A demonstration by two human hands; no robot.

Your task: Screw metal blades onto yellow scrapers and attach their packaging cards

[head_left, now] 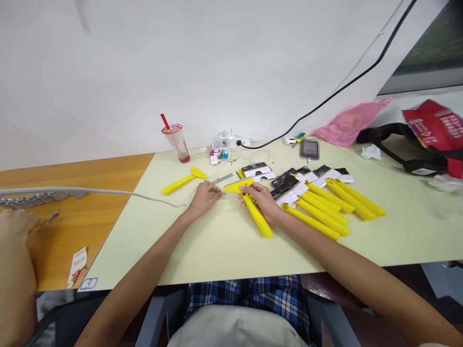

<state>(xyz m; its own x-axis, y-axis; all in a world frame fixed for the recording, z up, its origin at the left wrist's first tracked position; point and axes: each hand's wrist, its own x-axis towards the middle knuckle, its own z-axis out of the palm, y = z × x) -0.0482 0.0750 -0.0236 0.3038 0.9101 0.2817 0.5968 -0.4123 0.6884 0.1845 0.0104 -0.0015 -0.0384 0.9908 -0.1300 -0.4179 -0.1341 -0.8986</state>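
My right hand (263, 197) grips a yellow scraper (257, 215) just below its wide head, with the handle slanting toward me. A metal strip runs along the scraper's head. My left hand (204, 197) is beside that head, its thumb and fingers pinched together; whatever lies between them is too small to make out. A tiny metal piece, perhaps a screw, shows near the left fingertips. Behind the left hand lies a flat grey metal blade (223, 179). A second yellow scraper (184, 181) rests on the table to the left.
Several packaged yellow scrapers (321, 217) with black-and-white cards lie at right. A cup with red straw (178, 143), a power strip (229, 140) and a pink bag (352, 123) stand along the wall. A grey cable (119, 192) crosses from the left, near another person's arm (16, 260).
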